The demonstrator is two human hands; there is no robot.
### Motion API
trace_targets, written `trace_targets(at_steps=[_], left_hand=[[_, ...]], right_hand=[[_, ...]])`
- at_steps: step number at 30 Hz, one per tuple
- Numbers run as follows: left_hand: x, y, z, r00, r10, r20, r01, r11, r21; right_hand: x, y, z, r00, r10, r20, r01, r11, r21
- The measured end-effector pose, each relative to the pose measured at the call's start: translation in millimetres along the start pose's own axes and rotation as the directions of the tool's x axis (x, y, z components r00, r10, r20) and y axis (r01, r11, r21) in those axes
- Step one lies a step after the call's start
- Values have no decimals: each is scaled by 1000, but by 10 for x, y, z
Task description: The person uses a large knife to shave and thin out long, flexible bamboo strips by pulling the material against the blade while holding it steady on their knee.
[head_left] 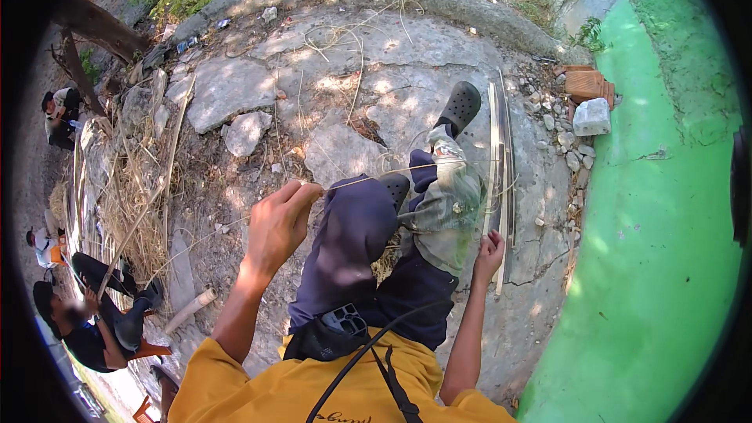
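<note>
My left hand (280,221) is closed in a pinch on a thin, pale strip that looks like split bamboo or cane. From its fingertips the strip (376,178) stretches right, above my dark trouser knee and over a grey-green cloth (453,223) draped on my other leg. A thinner length trails from the left hand toward the lower left. My right hand (489,254) is lower, beside the cloth, its fingers drawn together; what they hold, if anything, is too small to make out. Just beyond it lies a bundle of long flat strips (495,141) on the ground.
Loose curled strips (345,35) lie on the cracked concrete (423,47) ahead. Broken slabs (233,94) and dry fibre (133,211) are at left, where a person (90,337) sits. A green wall (650,243) and a pale block (591,117) stand at right.
</note>
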State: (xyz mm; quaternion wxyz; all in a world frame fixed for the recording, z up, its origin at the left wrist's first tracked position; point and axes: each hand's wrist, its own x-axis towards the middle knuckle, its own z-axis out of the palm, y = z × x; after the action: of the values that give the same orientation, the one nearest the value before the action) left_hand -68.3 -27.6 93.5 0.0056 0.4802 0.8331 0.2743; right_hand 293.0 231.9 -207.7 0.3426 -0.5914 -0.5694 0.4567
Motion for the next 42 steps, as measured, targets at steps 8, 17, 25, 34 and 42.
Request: trace_targets(at_steps=[8,17,25,34,42], left_hand=[[0,-41,110,999,-34,-1,34,997,-67],[-156,-148,42,990,-141,3,140,985,-97],[-158,-223,78,991,-132,16,133,989,-71],[-158,-168,125,995,-78,-66,68,988,-141],[-187,-222,157,993,-47,-107,28,985,-169]], right_hand=[[-447,-2689,171,755,-606,251,654,724,-220],[-205,-2227,-37,763,-593,256,628,775,-78],[-54,-2484,-232,879,-476,-11,461,856,-232],[59,-3136,649,856,-185,483,37,953,300],[241,-3132,638,824,-282,491,257,959,120]])
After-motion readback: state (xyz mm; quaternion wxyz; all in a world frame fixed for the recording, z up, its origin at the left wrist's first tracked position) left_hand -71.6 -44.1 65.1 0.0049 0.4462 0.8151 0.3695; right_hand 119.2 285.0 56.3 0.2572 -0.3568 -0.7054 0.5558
